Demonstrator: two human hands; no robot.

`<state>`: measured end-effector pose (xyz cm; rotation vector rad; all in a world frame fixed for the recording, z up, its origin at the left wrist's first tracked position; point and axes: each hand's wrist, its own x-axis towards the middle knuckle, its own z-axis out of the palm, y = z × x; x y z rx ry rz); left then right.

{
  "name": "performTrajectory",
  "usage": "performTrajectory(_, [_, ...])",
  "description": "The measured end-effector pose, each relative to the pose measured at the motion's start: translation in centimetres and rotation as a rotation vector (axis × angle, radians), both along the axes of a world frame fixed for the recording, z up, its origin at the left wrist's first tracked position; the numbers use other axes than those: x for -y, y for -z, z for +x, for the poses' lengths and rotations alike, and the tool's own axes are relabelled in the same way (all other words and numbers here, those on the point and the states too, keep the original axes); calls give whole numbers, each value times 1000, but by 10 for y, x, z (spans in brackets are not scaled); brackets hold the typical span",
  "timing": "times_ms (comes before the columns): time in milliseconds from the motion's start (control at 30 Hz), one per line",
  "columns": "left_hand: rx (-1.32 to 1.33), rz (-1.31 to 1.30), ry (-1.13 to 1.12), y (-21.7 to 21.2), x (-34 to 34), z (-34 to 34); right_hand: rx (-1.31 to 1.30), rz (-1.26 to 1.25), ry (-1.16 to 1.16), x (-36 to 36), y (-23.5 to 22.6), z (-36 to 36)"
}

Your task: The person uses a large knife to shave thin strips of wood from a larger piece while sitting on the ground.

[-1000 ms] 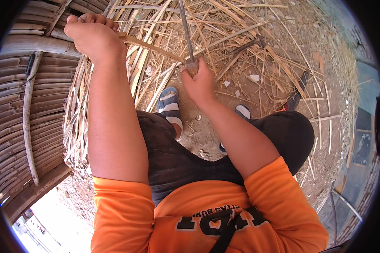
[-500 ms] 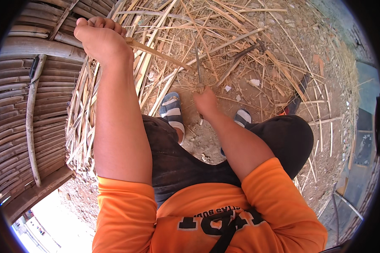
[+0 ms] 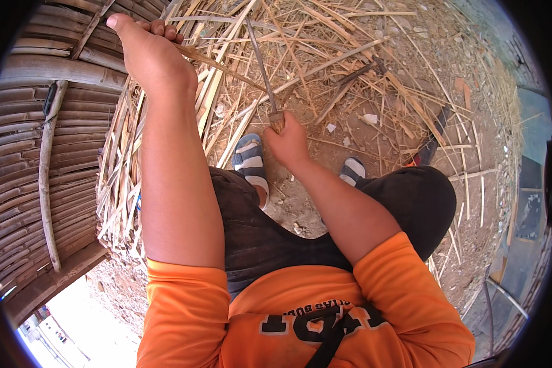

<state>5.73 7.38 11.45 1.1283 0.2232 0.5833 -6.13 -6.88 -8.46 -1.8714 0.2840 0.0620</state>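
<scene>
My left hand (image 3: 156, 58) is raised at the upper left, fingers curled and thumb sticking out. From it a narrow bamboo strip (image 3: 230, 70) slants down to the right, its far end close to the blade. In front of my feet, my right hand (image 3: 288, 144) is wrapped round the wooden handle of a long, thin-bladed knife (image 3: 262, 67). The blade points away from me and tilts left, crossing near the strip's end. Whether the two touch I cannot tell. Most of the handle is hidden inside my fist.
Split bamboo strips (image 3: 343, 58) litter the dirt floor ahead and along the left. A bamboo slat wall (image 3: 73, 135) rises at the left. Beyond my right knee lies a dark blade-like tool (image 3: 432, 138). My sandalled feet (image 3: 249, 161) rest between.
My right hand has moved slightly left and toward me, and the knife blade now tilts left instead of standing nearly straight. My left hand has turned a little, still with the strip.
</scene>
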Motion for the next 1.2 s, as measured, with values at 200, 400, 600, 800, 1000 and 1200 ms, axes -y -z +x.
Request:
performTrajectory(200, [-85,110,46,-13,11,-9,-15,0,-14,3,11,1])
performTrajectory(400, [36,124,150,-2,-9,6,70,26,15,-2,4,1])
performTrajectory(600, [19,112,-5,2,-10,1,77,-85,-70,-2,17,0])
performTrajectory(800, [-51,76,-4,0,-19,3,-529,-295,-108,34,93,-8])
performTrajectory(1000, [13,89,50,-4,-2,2,-220,-94,-25,17,26,15])
performTrajectory(1200, [44,101,116,3,-14,1,35,27,-185,8,-65,38])
